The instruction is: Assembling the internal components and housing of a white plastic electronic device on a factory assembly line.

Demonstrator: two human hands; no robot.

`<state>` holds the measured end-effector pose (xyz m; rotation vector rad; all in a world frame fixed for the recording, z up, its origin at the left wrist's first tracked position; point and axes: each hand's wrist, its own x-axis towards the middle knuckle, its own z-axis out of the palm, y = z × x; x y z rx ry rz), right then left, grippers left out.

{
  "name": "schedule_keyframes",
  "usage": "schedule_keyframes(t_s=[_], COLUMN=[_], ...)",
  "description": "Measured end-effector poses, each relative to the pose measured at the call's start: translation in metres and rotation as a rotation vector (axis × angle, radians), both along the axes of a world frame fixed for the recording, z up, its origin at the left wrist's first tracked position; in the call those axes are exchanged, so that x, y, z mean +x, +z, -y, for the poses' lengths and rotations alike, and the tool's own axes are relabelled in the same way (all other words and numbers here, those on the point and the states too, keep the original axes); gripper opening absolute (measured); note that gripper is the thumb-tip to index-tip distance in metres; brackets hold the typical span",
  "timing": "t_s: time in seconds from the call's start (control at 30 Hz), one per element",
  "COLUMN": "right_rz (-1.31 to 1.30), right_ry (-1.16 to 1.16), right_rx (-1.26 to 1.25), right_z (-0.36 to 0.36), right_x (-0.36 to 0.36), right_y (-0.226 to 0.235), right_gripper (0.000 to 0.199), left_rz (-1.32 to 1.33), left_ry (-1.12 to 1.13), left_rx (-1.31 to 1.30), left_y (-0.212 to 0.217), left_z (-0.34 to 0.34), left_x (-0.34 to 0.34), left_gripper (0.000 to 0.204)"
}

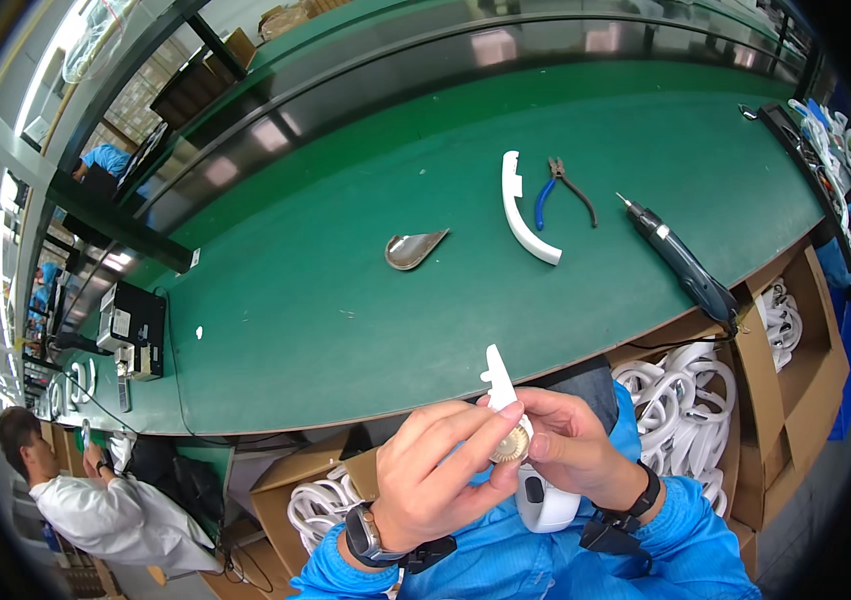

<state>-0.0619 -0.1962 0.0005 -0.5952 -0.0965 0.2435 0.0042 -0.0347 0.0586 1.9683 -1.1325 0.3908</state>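
From where I stand, I see a person in blue sleeves who holds a white plastic piece [498, 378] in front of the body, near the edge of the green table [345, 330]. The left hand [435, 465] is half curled, its thumb and fingers pinching the piece around a round, beige, ribbed part [511, 445]. The right hand [570, 440] is also partly closed, its fingertips on the other side of it; perhaps the two parts are joined, but the fingers cover this place. On the table lie a metal scoop [411, 249], a curved white strip [518, 215], blue-handled pliers [556, 190] and a dark electric screwdriver [680, 258]. Below, a cardboard box [785, 440] stands at the right.
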Motion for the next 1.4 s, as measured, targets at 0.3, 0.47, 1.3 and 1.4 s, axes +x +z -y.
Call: schedule_keyframes(t_s=[0.3,0.47,1.3,1.4], right_rz=[0.006,0.001,0.054,0.156], right_ry=[-0.122,-0.102,-0.315,-0.408], right_rx=[-0.054,-0.180,-0.696,-0.972], right_z=[-0.001,0.005,-0.001,-0.004], right_x=[0.003,0.003,-0.001,-0.003], right_y=[-0.001,-0.007,0.021,0.031], right_gripper=[0.060,0.058,0.056,0.059], left_rz=[0.061,-0.037,-0.203,-0.341], left_ry=[-0.040,-0.052,0.048,0.025], left_rx=[0.062,0.091,0.003,-0.175], left_y=[-0.005,-0.004,-0.017,-0.042], left_z=[0.000,-0.010,-0.016,-0.023], left_x=[0.007,0.008,0.000,-0.006], left_gripper=[0.051,0.060,0.037,0.039])
